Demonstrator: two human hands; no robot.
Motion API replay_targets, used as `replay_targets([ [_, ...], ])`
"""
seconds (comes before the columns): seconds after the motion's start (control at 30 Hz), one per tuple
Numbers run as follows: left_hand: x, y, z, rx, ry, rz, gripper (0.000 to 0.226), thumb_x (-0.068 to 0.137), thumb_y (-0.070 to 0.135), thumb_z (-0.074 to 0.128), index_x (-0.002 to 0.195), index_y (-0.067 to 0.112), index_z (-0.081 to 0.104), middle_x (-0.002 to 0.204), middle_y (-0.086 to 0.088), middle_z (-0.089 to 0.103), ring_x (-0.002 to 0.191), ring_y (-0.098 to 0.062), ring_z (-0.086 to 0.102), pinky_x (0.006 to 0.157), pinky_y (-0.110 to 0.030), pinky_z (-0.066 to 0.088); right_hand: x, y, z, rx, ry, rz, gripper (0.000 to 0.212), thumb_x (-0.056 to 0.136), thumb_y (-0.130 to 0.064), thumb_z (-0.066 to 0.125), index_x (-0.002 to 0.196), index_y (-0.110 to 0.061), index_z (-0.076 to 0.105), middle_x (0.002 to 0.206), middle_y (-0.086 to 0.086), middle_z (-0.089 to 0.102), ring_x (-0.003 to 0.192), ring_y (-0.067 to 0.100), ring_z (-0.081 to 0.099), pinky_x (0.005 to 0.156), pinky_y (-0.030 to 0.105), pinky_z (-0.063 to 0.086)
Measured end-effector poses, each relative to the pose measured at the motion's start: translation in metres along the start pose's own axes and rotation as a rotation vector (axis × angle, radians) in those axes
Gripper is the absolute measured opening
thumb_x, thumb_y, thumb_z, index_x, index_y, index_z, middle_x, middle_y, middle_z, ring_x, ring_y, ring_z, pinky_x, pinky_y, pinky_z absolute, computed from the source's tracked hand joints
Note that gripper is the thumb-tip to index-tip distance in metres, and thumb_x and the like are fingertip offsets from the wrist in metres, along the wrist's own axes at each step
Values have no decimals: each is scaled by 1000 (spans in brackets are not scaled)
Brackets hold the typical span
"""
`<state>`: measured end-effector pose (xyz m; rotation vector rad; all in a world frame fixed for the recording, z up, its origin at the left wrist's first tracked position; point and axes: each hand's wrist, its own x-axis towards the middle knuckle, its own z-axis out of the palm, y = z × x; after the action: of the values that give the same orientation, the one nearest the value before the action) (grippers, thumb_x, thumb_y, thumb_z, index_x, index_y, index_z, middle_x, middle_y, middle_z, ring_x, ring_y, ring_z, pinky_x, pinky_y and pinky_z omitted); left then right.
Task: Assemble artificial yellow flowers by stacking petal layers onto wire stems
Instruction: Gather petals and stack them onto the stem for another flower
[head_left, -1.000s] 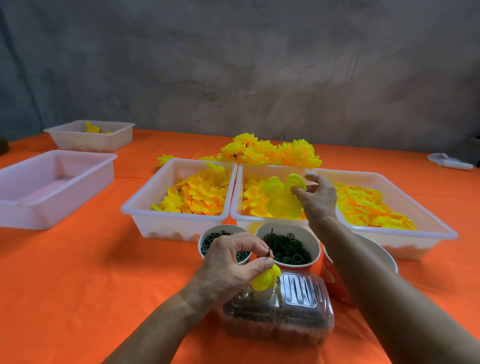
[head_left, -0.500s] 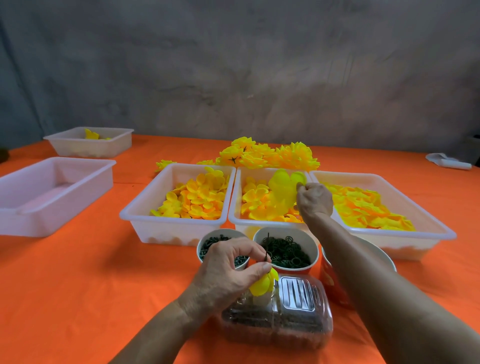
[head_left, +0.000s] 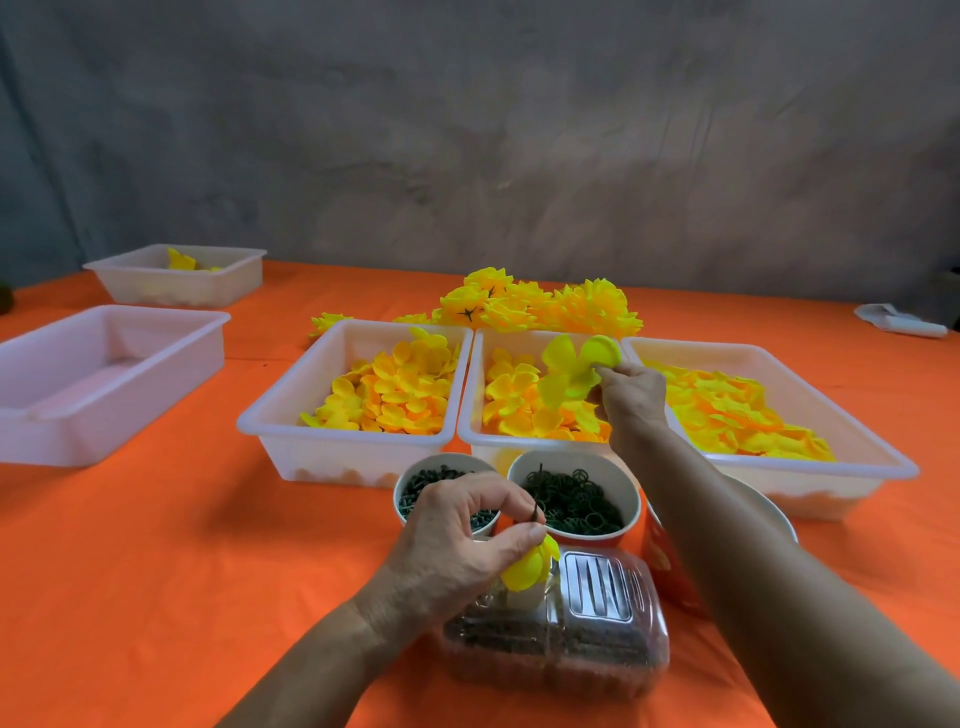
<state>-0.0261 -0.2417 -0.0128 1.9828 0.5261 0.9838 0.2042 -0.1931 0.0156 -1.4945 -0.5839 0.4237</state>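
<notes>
Head view looks down on an orange tabletop (head_left: 130, 545). The left hand (head_left: 457, 545) pinches a thin dark wire stem (head_left: 534, 512) between thumb and fingers, with a small yellow bud-like petal piece (head_left: 527, 569) hanging just beneath the thumb, above a clear plastic clamshell box (head_left: 561, 639) holding dark parts. The right hand (head_left: 631, 397) is raised over the middle white tray (head_left: 470, 415) and grips a large yellow petal layer (head_left: 571, 371) at its edge with curled fingers, the petals fanned up and to the left of the hand.

Three white trays sit side by side, each heaped with yellow-orange petal layers: the left tray (head_left: 270, 421), the middle one, and the right tray (head_left: 883, 457). Behind them lies a pile of finished yellow flowers (head_left: 540, 306). In front of the trays stand two paper cups of small dark green plastic parts, one partly behind the left hand (head_left: 415, 480) and one beside it (head_left: 574, 501); a red-patterned cup (head_left: 670, 566) is mostly hidden by the right forearm.

Farther left rest a large white tray (head_left: 104, 374) and, behind it, a smaller white tray (head_left: 176, 275) with a few yellow pieces. A white object (head_left: 896, 322) lies at the far right edge.
</notes>
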Motion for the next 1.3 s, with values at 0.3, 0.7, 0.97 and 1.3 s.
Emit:
replay_targets([
  [0.3,0,0,3,16,15,-28,9,78,9,75,74,15,71,83,0,72,85,-10,66,84,-28,51,-50,-14,-18,232,-285,203,6,85,-6,61,81,-11,61,68,5,62,60,16,57,57,26,44],
  [0.7,-1,5,4,30,59,-44,11,75,10,77,72,18,72,72,20,66,77,-2,64,75,-17,46,-126,-28,-41,234,-559,85,9,73,-13,69,81,-13,73,82,10,72,78,23,67,76,40,51],
  [0.97,-1,2,3,15,51,-38,13,76,13,77,71,23,71,77,18,67,80,-5,65,79,-26,50,-148,-38,-52,213,-603,-55,25,67,-18,70,88,-4,70,88,20,68,77,28,60,72,38,47],
  [1.3,-1,2,5,6,84,-44,19,75,10,78,69,25,69,73,17,66,75,-5,63,75,-24,49,-153,-37,-54,187,-573,-212,14,59,-18,79,70,-22,72,68,5,69,61,18,62,58,28,51],
])
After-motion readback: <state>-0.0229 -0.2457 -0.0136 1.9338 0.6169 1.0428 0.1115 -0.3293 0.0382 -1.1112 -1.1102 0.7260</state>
